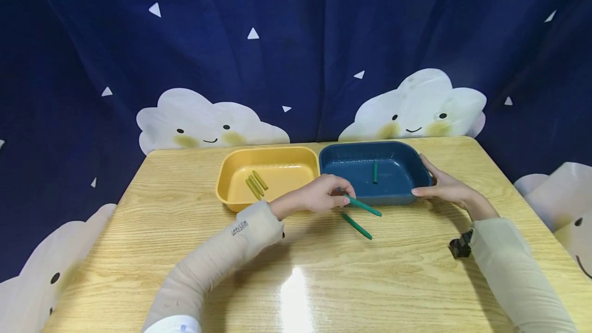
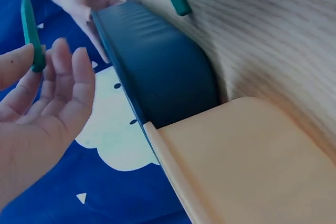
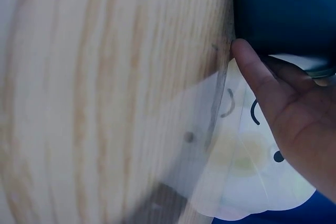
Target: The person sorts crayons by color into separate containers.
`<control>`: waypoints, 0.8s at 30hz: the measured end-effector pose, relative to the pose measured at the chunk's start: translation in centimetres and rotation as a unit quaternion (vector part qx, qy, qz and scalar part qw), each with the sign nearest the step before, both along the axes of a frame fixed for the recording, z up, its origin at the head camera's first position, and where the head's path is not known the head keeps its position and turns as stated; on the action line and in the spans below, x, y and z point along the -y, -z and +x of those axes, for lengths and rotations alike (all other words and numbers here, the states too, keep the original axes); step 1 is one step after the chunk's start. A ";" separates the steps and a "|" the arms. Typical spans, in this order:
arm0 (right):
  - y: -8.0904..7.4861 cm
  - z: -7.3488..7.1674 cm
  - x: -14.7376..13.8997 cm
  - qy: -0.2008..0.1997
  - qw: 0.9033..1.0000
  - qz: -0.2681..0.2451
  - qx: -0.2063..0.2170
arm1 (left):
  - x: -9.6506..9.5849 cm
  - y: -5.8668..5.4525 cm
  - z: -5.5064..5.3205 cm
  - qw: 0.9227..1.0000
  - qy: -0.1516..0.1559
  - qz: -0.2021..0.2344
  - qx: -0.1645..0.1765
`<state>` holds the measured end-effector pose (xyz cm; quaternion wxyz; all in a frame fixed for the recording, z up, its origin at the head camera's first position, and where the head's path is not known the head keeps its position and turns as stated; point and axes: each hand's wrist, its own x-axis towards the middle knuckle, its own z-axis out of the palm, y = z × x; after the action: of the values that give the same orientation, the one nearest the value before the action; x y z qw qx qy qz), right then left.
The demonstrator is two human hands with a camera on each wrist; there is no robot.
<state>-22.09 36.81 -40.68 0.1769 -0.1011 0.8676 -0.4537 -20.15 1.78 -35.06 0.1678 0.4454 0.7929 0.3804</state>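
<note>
My left hand (image 1: 324,194) pinches one end of a green crayon (image 1: 365,206) between thumb and fingertips, in front of the blue bin (image 1: 388,200). In the left wrist view this crayon (image 2: 30,30) sticks up from the fingers. A second green crayon (image 1: 357,226) lies on the table just below it. Inside the blue bin is another green crayon (image 1: 375,172). My right hand (image 1: 446,189) touches the bin's right end, thumb at the front corner and fingers along the outer side. To the left, several yellow crayons (image 1: 254,185) lie in a yellow bin (image 1: 296,152).
The two bins stand side by side at the back of the wooden table (image 1: 157,230). A small black object (image 1: 459,247) shows beside the right sleeve. Behind the table hangs a dark blue curtain (image 1: 296,45) with clouds and triangles.
</note>
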 end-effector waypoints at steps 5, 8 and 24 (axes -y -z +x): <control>0.0 -0.1 -0.1 -0.001 1.000 -0.005 0.001 | -0.2 -0.5 -0.9 0.994 -0.056 0.054 0.078; 0.0 -0.1 -0.1 -0.001 1.000 -0.006 0.003 | -0.4 -0.6 -1.5 0.984 -0.083 0.093 0.128; -0.1 -0.1 0.0 0.001 1.000 -0.012 0.010 | -2.6 -0.6 -5.7 0.957 -0.174 0.153 0.175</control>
<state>-22.14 36.76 -40.59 0.1835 -0.0975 0.8604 -0.4654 -25.90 4.42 -34.47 0.1649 0.2476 0.7486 0.5925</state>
